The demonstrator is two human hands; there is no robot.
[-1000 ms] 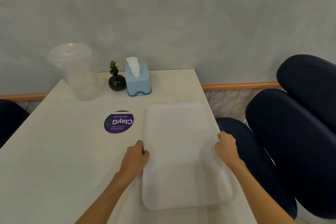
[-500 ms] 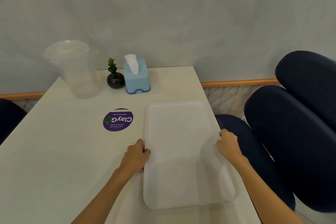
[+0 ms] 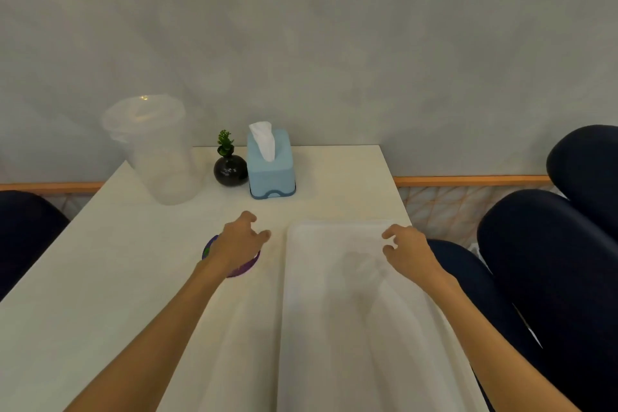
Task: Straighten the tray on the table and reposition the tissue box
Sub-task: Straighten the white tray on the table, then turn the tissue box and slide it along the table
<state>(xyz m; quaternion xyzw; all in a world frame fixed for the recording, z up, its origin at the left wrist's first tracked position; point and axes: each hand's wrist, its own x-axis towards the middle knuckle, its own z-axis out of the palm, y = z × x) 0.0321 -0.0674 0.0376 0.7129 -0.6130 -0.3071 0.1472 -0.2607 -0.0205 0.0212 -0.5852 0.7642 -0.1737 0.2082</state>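
While both arms reach forward over the white table [image 3: 100, 278], neither hand holds anything. The left hand [image 3: 239, 242] is above the table to the left of the tray, with the fingers loosely spread and slightly curled, and it covers most of a round purple sticker [image 3: 245, 269] that lies under it. It does not touch the tray, and a strip of bare table is visible between them. The right hand [image 3: 406, 251] is over the far right part of the white tray [image 3: 334, 328], also open, with the fingers bent a little and pointing to the left; I cannot tell if it touches the tray surface or is just above it.

The tray lies flat on the right side of the table, with its long sides running away from the person, close to the right table edge. The light blue tissue box [image 3: 271, 170] stands upright at the far end of the table near the wall, well apart from both hands, with one white tissue sticking out of its top. Just beside it on the left is a small black vase [image 3: 230, 170] with a green plant, and further left stands a clear plastic cup [image 3: 157, 150] with a lid. Dark blue seats [image 3: 551, 261] are on the right of the table.
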